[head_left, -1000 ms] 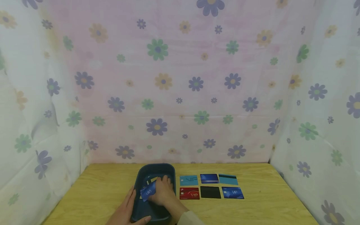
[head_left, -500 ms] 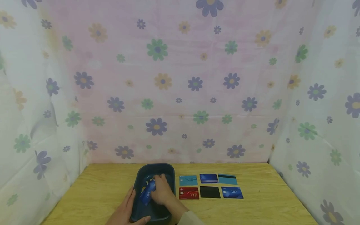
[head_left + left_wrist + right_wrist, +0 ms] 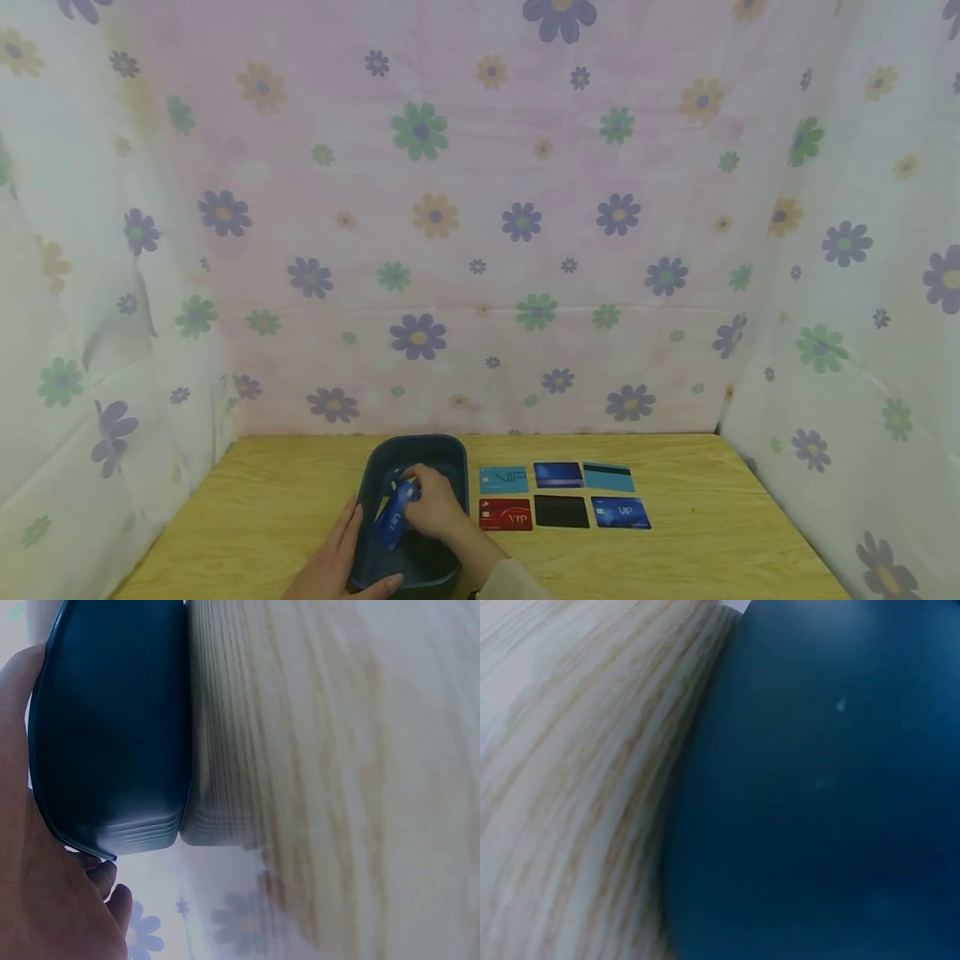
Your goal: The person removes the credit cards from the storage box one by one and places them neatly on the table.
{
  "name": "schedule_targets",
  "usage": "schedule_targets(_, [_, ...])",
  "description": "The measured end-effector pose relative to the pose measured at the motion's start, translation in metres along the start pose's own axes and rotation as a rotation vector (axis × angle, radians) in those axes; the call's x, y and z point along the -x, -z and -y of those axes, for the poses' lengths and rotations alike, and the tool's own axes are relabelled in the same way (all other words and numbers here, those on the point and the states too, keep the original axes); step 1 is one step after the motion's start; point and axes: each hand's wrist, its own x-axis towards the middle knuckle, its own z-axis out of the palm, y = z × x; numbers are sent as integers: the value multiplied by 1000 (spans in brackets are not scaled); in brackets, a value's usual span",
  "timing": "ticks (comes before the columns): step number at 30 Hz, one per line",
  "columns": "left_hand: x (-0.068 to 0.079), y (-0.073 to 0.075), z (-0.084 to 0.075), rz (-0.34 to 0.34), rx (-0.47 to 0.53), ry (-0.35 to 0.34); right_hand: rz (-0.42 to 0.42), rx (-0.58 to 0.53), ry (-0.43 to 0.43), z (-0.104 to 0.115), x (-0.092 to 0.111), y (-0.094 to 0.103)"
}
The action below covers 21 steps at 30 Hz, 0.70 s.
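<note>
In the head view, a dark blue plastic bin (image 3: pixel 424 452) stands on the table. My left hand (image 3: pixel 327 560) grips its left side, fingers along the outer wall and thumb at the near rim. The left wrist view shows the fingers wrapped around the bin's edge. My right hand (image 3: pixel 437 505) reaches inside the bin and pinches a blue VIP card (image 3: pixel 392 527), which is tilted. Beneath or behind that card, yellow pieces of other cards (image 3: pixel 382 506) peek out; their number is hidden. The right wrist view shows only the bin's outer wall (image 3: pixel 810 787) and table.
Right of the bin, cards lie in two rows on the wooden table (image 3: pixel 675 558): light blue VIP (image 3: pixel 504 480), blue (image 3: pixel 558 475), striped light blue (image 3: pixel 608 477), red VIP (image 3: pixel 506 515), black (image 3: pixel 562 512), blue VIP (image 3: pixel 621 513). Flowered cloth (image 3: pixel 480 250) encloses the back and sides.
The blue VIP card in my right hand has turned to a steeper angle inside the bin. My right hand has shifted slightly; the left hand and the cards on the table stay put.
</note>
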Motion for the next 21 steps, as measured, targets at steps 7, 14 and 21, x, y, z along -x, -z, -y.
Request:
schedule_targets(7, [0,0,2,21,10,1,35,-136,-5,4,2,0])
schedule_targets(14, [0,1,3,27,18,-10,58,-139,32,7,3,1])
schedule_targets(21, [1,4,0,26,-1,0,58,-28,124,9,4,0])
